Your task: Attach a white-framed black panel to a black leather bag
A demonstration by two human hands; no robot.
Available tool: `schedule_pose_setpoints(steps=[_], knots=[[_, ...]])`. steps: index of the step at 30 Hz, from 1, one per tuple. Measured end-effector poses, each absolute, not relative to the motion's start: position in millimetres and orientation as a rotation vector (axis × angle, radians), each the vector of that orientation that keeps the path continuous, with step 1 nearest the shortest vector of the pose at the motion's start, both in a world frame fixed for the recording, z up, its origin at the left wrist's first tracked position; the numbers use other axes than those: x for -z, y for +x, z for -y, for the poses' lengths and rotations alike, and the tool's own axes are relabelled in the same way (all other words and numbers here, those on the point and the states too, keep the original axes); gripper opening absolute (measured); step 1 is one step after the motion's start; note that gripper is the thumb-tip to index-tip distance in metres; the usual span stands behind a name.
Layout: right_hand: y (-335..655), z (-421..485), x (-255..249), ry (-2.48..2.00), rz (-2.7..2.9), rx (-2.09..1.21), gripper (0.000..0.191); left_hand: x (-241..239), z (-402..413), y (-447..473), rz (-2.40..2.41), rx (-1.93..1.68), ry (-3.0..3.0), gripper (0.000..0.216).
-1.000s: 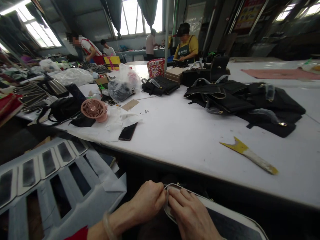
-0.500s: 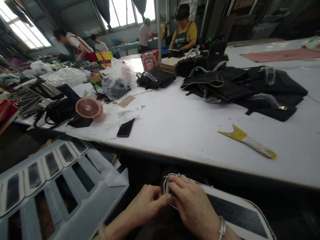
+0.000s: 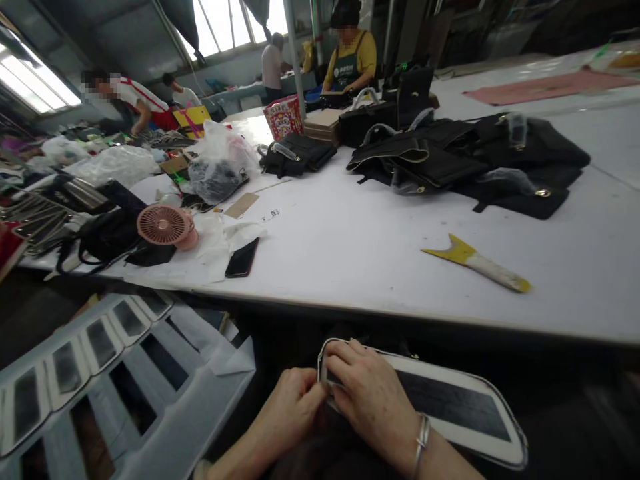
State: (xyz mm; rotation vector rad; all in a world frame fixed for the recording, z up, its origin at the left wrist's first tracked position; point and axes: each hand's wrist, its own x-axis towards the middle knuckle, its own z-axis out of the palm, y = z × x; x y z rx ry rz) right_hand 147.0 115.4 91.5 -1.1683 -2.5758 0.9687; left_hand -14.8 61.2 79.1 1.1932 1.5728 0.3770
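Low in the frame, centre, both hands work one rounded end of a long black panel with a white border (image 3: 450, 407): the right hand (image 3: 373, 400) lies over it, fingers pressed down, while the left hand (image 3: 293, 407) pinches its edge, below the white table (image 3: 360, 260).

Big white table (image 3: 380, 260), bright windows (image 3: 220, 20)

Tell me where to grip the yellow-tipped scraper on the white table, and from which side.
Probably grip the scraper by its long pale handle, the end pointing right. It lies flat on the white table with bare surface around it, so come from above, fingers across the narrow handle. The flared, forked yellow head at its left end is wider and looks harder to pinch.
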Motion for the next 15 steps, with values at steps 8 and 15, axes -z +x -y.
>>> schedule_pose_setpoints(steps=[8, 15], knots=[[150, -102, -101, -1.139, 1.839, -1.256, 0.041, -76, -62, -22, -1.572, -0.783, 2.271, 0.015], [223, -74, -98, -1.252, 1.147, -0.974, 0.006, -108, -95, 27, -1.052, -0.6, 2.699, 0.037]])
